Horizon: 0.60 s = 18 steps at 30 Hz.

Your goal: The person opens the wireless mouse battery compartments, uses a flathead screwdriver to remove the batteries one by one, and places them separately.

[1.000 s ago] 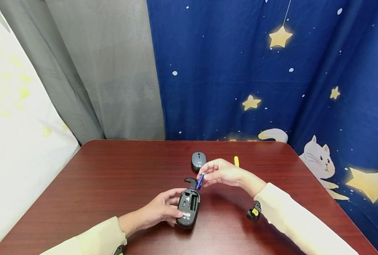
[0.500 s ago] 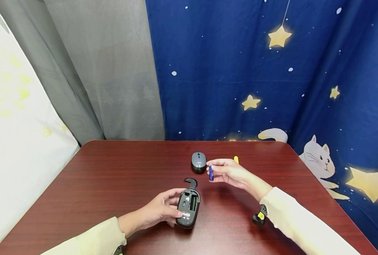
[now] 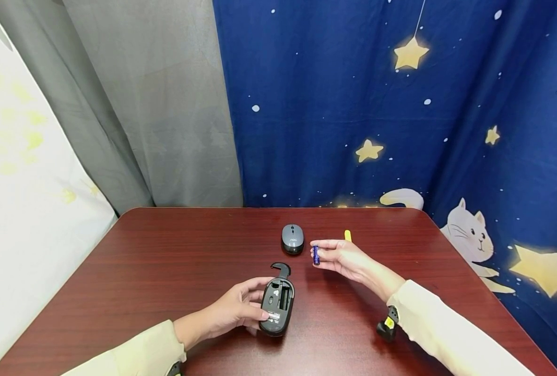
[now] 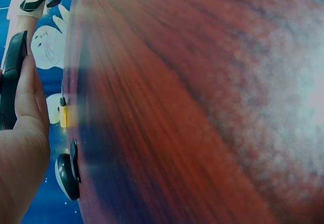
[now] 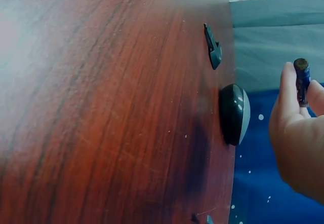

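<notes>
My left hand [image 3: 240,308] grips a black computer mouse [image 3: 277,319], its underside turned up and its battery slot uncovered; the mouse's dark edge also shows in the left wrist view [image 4: 11,87]. Between thumb and fingers, my right hand [image 3: 346,258] pinches a small blue battery [image 3: 316,255] above the table. One end of that battery [image 5: 302,79] points upward in the right wrist view. Just past the held mouse lies a black curved cover [image 3: 283,269] with a narrow tongue. A grey mouse [image 3: 293,238] rests right side up, left of my right hand.
Behind my right hand a yellow handle [image 3: 347,236] is partly hidden; the left wrist view shows it with a thin dark shaft, like a screwdriver [image 4: 63,115]. The reddish-brown table [image 3: 189,250] ends at curtains [image 3: 306,130] at the back.
My right hand has drawn the battery away from the held mouse, to the right and slightly back, and the battery has turned more upright. The left hand and its mouse have stayed put.
</notes>
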Available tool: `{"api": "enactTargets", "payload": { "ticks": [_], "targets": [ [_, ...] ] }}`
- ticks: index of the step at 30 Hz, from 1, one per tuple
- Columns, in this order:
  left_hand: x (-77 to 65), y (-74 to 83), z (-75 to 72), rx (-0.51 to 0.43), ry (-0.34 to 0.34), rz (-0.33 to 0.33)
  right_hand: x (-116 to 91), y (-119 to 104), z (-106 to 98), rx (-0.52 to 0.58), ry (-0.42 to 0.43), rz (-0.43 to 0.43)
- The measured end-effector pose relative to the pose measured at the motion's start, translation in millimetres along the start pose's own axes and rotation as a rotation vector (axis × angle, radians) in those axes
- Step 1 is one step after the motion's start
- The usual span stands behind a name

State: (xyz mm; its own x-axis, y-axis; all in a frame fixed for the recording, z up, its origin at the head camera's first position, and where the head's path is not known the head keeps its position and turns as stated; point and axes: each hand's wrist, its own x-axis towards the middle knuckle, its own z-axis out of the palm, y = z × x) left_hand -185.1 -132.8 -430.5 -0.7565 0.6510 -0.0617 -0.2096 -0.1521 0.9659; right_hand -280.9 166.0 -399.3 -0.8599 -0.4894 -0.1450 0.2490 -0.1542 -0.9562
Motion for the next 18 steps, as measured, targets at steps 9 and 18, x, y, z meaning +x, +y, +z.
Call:
{"api": "enactTargets", "payload": {
  "ticks": [9,18],
  "targets": [
    [-0.1,-0.1,-0.1,0.004,0.006,-0.003,-5,14,-3,0.035,-0.005,-0.045],
    [0.0,0.4,0.0,0.000,0.002,-0.004,1,29,3,-0.037,0.210,0.028]
  ]
}}
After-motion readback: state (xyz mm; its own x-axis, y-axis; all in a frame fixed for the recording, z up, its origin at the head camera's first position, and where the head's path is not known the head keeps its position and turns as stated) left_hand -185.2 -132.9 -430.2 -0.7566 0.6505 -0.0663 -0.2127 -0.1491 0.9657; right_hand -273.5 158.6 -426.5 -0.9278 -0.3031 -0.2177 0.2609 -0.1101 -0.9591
